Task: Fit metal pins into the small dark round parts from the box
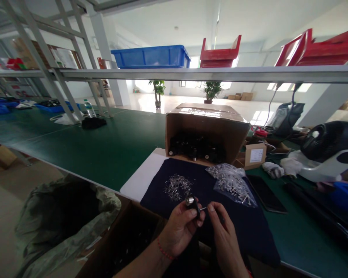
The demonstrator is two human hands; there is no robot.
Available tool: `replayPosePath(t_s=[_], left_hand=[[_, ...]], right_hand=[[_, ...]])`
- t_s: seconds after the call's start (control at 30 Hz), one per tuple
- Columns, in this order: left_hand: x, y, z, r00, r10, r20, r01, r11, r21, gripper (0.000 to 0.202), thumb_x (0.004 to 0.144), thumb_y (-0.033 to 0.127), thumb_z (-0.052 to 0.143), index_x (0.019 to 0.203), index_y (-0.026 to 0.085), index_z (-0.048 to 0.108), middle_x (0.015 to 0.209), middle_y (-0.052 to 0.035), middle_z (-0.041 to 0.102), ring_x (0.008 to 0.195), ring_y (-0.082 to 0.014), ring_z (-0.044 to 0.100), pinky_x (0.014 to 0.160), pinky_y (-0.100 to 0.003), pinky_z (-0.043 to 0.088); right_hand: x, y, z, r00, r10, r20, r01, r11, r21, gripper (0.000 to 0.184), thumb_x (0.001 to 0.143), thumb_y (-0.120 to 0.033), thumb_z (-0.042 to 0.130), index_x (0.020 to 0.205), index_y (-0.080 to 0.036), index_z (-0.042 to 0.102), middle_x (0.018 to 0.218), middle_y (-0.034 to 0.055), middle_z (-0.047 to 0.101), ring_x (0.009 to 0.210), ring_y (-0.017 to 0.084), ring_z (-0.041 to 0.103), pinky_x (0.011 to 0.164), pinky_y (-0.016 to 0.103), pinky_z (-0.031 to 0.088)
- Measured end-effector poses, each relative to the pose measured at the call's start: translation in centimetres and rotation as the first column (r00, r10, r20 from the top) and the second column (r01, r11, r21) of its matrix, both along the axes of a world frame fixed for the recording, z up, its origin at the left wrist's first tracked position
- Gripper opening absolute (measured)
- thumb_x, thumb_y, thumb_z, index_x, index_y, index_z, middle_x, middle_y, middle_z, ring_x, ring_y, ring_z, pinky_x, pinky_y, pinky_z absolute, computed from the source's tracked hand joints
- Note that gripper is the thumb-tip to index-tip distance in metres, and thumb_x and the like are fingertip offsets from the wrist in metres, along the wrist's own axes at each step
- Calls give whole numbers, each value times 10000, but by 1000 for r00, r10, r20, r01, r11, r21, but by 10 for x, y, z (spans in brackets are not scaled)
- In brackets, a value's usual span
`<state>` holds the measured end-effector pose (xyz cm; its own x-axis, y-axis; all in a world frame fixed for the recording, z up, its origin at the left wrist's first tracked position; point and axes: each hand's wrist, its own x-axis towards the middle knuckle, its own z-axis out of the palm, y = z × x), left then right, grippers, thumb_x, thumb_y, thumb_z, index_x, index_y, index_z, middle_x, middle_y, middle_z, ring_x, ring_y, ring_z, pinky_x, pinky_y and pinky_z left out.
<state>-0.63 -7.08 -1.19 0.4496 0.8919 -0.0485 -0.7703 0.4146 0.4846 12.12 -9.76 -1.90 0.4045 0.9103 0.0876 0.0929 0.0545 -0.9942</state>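
Observation:
My left hand [181, 227] is closed around a small black part with a silver round end [191, 202], held just above the near edge of a dark blue cloth [249, 227]. My right hand [224, 241] pinches a thin metal pin [203, 209] and holds its tip against the black part. A loose pile of metal pins [178, 187] lies on the cloth just beyond my hands. To its right lies a clear plastic bag of pins [233, 181].
A cardboard box on its side [205, 129] holds several black parts behind the cloth. A small box [255, 155], a black phone [266, 194] and a white-and-black machine [330, 154] stand to the right. A bag-lined bin [60, 220] and an open carton [127, 239] sit at lower left.

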Motion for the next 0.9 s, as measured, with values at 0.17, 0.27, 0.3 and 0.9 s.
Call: replayPosePath(t_s=[0.17, 0.27, 0.3, 0.9], left_hand=[[-2, 1, 1, 1000, 2, 16, -2, 1000, -4, 320, 677, 144, 857, 980, 135, 756, 859, -47, 683, 733, -120, 621, 642, -218, 435], [-2, 1, 3, 1000, -10, 8, 10, 1000, 10, 323, 675, 147, 857, 982, 140, 756, 867, -44, 678, 725, -118, 615, 634, -219, 429], [-1, 0, 3, 1000, -11, 3, 11, 1000, 19, 320, 676, 148, 856, 980, 139, 756, 865, -42, 675, 719, -116, 610, 631, -219, 426], [-1, 2, 3, 999, -17, -33, 18, 999, 32, 337, 670, 160, 851, 987, 142, 739, 855, -34, 659, 718, -113, 585, 637, -225, 416]], right_hand=[[-1, -6, -13, 996, -59, -61, 58, 998, -16, 526, 744, -697, 681, 991, -233, 711, 1075, 71, 697, 1055, 279, 623, 938, 375, 502], [0, -7, -16, 995, -51, -87, 49, 998, -26, 503, 746, -674, 697, 1001, -241, 711, 1099, 67, 696, 1078, 283, 620, 944, 384, 499], [-1, -7, -15, 994, -53, -93, 51, 998, -30, 499, 752, -671, 695, 1005, -240, 708, 1106, 67, 694, 1087, 283, 618, 949, 383, 496], [-14, -7, 6, 988, -59, -143, 55, 998, -27, 546, 746, -706, 672, 987, -216, 657, 996, 60, 698, 967, 261, 642, 839, 356, 523]])
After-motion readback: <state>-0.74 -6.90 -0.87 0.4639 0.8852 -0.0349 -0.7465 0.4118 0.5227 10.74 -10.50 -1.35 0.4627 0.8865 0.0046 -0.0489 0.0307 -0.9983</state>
